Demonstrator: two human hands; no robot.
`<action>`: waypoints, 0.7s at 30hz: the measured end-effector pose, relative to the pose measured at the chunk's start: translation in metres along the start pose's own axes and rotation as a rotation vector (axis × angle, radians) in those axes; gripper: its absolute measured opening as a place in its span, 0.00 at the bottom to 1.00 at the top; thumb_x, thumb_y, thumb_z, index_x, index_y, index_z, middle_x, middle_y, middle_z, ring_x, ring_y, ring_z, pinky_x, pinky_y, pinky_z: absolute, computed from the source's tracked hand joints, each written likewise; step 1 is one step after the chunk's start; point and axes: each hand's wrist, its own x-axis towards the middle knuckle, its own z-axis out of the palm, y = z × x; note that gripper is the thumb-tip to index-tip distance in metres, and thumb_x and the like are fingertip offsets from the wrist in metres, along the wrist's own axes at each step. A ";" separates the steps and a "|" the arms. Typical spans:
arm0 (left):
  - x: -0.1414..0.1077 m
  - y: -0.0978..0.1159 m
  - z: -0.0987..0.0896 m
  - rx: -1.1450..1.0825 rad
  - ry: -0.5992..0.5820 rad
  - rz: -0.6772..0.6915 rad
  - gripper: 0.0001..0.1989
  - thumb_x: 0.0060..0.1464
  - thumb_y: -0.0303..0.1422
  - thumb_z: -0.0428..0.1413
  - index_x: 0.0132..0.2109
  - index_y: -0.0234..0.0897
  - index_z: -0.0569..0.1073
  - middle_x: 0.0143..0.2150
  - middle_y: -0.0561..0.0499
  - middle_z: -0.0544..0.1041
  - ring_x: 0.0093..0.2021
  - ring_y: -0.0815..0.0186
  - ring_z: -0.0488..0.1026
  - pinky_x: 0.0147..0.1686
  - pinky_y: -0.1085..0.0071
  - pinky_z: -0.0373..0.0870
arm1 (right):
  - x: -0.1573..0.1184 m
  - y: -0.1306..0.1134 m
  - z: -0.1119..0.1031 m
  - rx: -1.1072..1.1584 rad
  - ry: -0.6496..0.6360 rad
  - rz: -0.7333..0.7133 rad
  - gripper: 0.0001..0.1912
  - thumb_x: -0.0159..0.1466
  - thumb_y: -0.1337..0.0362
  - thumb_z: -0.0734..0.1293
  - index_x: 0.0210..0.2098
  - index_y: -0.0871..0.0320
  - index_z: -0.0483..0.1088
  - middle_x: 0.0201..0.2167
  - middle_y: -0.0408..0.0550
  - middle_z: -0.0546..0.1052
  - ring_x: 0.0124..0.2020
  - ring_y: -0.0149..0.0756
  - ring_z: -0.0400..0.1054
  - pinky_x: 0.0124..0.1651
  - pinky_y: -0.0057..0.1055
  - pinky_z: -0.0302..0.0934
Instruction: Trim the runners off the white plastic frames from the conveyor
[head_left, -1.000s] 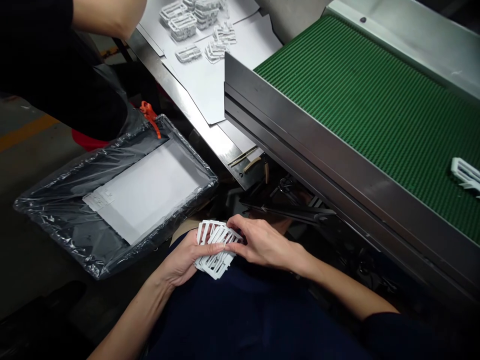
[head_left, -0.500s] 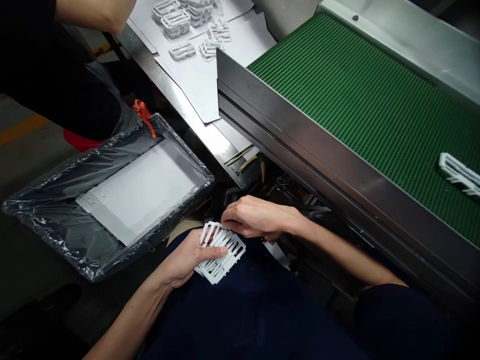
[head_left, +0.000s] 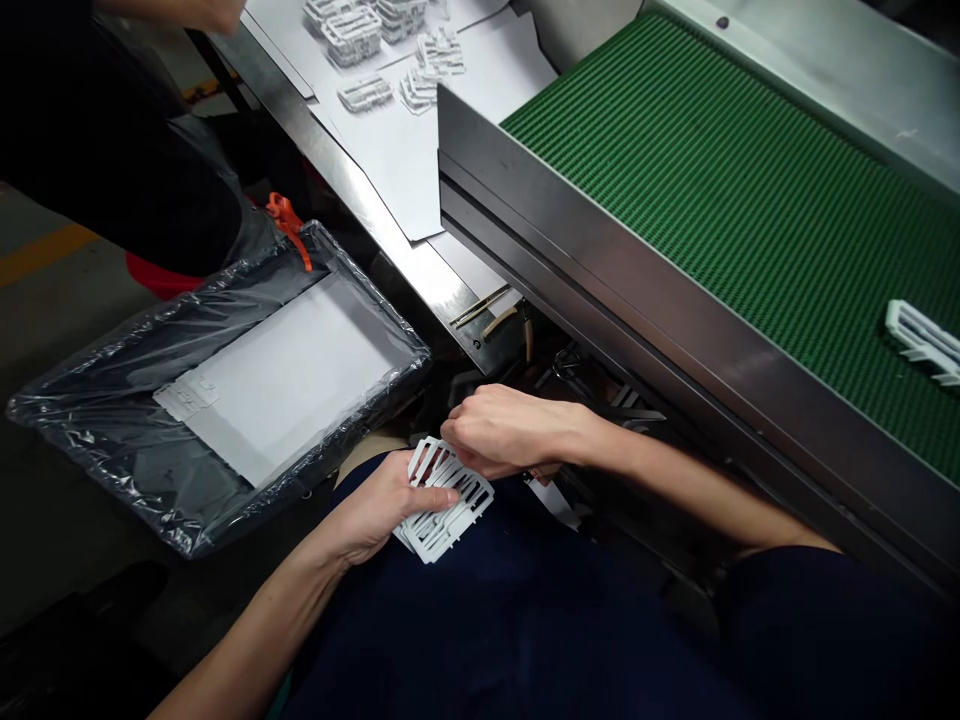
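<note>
A fanned stack of white slotted plastic frames [head_left: 448, 510] is gripped in my left hand [head_left: 382, 505], its thumb lying across the top piece. At the stack's upper edge is my right hand [head_left: 502, 430], with its fingers curled and closed. Its fingertips are turned away, so whatever they may pinch is hidden. Both hands are close together above my dark blue clothing.
A bag-lined bin [head_left: 97, 455] holds a white sheet [head_left: 292, 370] at left. Stacked white parts [head_left: 352, 35] lie on a paper-covered metal table [head_left: 390, 185]. A green conveyor [head_left: 697, 180] carries a white part [head_left: 926, 340]. Another person's arm [head_left: 176, 12] is at upper left.
My right hand has shifted slightly onto the stack's upper edge, its fingers curled tighter. The other person's arm has moved up and left. The view has shifted a little.
</note>
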 end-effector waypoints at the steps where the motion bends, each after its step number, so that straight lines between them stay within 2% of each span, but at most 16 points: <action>1: 0.000 0.000 0.000 0.006 0.003 0.003 0.12 0.47 0.30 0.62 0.39 0.32 0.70 0.29 0.53 0.70 0.28 0.69 0.66 0.28 0.72 0.63 | 0.001 -0.001 0.002 0.005 0.026 0.010 0.08 0.55 0.70 0.60 0.24 0.64 0.70 0.23 0.51 0.74 0.20 0.32 0.63 0.22 0.30 0.40; 4: -0.003 0.001 -0.002 -0.009 0.038 0.009 0.12 0.46 0.30 0.63 0.37 0.32 0.69 0.28 0.55 0.68 0.27 0.71 0.64 0.27 0.74 0.62 | 0.002 0.001 0.008 0.083 0.109 0.062 0.08 0.55 0.69 0.60 0.23 0.63 0.70 0.22 0.50 0.74 0.20 0.31 0.61 0.23 0.29 0.41; 7: -0.005 0.003 -0.002 -0.046 0.059 0.004 0.13 0.46 0.30 0.64 0.38 0.33 0.69 0.28 0.56 0.68 0.27 0.71 0.65 0.27 0.75 0.63 | 0.000 0.007 0.014 0.260 0.168 0.109 0.08 0.55 0.66 0.62 0.26 0.62 0.72 0.23 0.46 0.74 0.21 0.29 0.61 0.25 0.27 0.45; 11: -0.008 0.003 -0.004 -0.095 0.052 -0.033 0.15 0.46 0.31 0.64 0.41 0.34 0.69 0.31 0.51 0.73 0.30 0.66 0.70 0.31 0.71 0.67 | -0.005 0.017 0.021 0.483 0.229 0.222 0.06 0.53 0.67 0.63 0.26 0.61 0.72 0.20 0.41 0.71 0.20 0.25 0.59 0.25 0.23 0.46; 15: -0.008 0.003 -0.007 -0.118 0.060 -0.036 0.15 0.46 0.31 0.64 0.41 0.34 0.70 0.34 0.48 0.75 0.32 0.62 0.73 0.32 0.68 0.70 | -0.008 0.023 0.034 0.590 0.305 0.322 0.07 0.55 0.67 0.63 0.25 0.62 0.71 0.16 0.38 0.67 0.19 0.23 0.57 0.23 0.22 0.46; 19: -0.008 0.003 -0.010 -0.169 0.069 0.012 0.14 0.49 0.31 0.62 0.42 0.33 0.71 0.37 0.46 0.76 0.36 0.61 0.73 0.35 0.67 0.71 | 0.004 0.041 0.052 0.685 0.421 0.609 0.16 0.60 0.60 0.62 0.20 0.63 0.69 0.16 0.40 0.67 0.21 0.24 0.61 0.25 0.22 0.50; 21: -0.008 0.001 -0.010 -0.196 0.107 0.053 0.14 0.51 0.32 0.61 0.44 0.32 0.71 0.38 0.44 0.77 0.37 0.61 0.74 0.36 0.67 0.72 | 0.017 0.061 0.058 0.697 0.481 0.759 0.12 0.60 0.61 0.63 0.26 0.63 0.71 0.22 0.42 0.72 0.25 0.26 0.65 0.29 0.22 0.55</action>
